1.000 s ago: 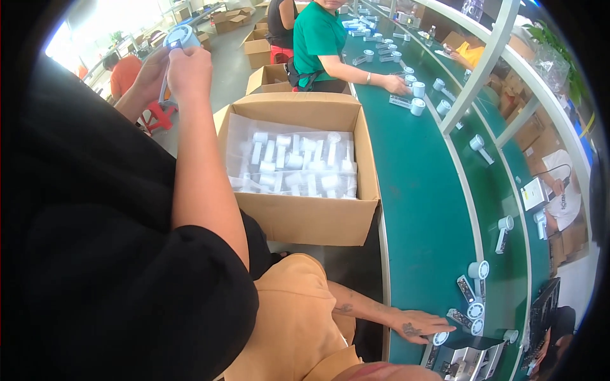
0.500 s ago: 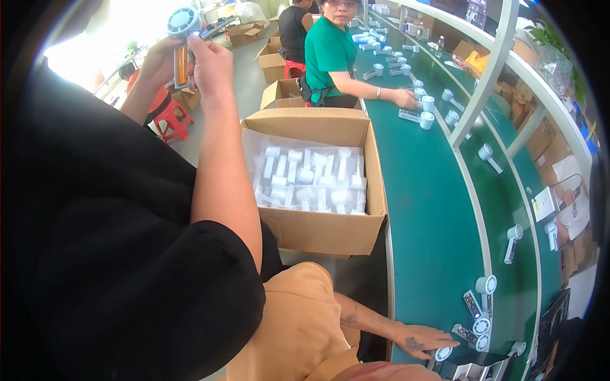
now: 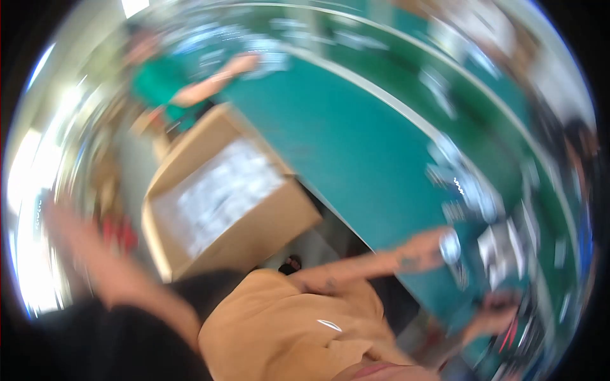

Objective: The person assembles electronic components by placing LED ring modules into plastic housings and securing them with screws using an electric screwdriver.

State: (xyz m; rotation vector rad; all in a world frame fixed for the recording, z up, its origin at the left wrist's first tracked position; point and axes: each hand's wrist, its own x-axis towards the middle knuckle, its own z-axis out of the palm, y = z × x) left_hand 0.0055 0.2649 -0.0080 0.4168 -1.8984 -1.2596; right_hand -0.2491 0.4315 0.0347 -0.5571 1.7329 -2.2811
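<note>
Motion blurs much of the view. My left hand (image 3: 427, 249), on a tattooed forearm, reaches over the green worktable (image 3: 343, 165). Its fingers are around or against a light-blue handheld fan (image 3: 450, 246), whose handle points toward the table's near side. Lower right, my right hand (image 3: 499, 311) is low over the work area beside something red and thin (image 3: 508, 335); its fingers are smeared, so what it holds, if anything, cannot be made out. Several more light-blue fans and fan parts (image 3: 467, 184) lie beyond my left hand, and a pale box-like thing (image 3: 502, 254) stands between them and my right hand.
An open cardboard box (image 3: 254, 247) with white-wrapped contents stands left of the table. A co-worker's black sleeve (image 3: 121, 343) and bare forearm (image 3: 108, 267) fill the lower left. Farther off, a person in green (image 3: 159, 82) reaches over the table. A white rail (image 3: 381, 95) divides the table.
The whole view has swung, turning the scene and bringing the worktable toward the middle. My right hand has come into view. My left hand has gone from flat over a fan to gripping one.
</note>
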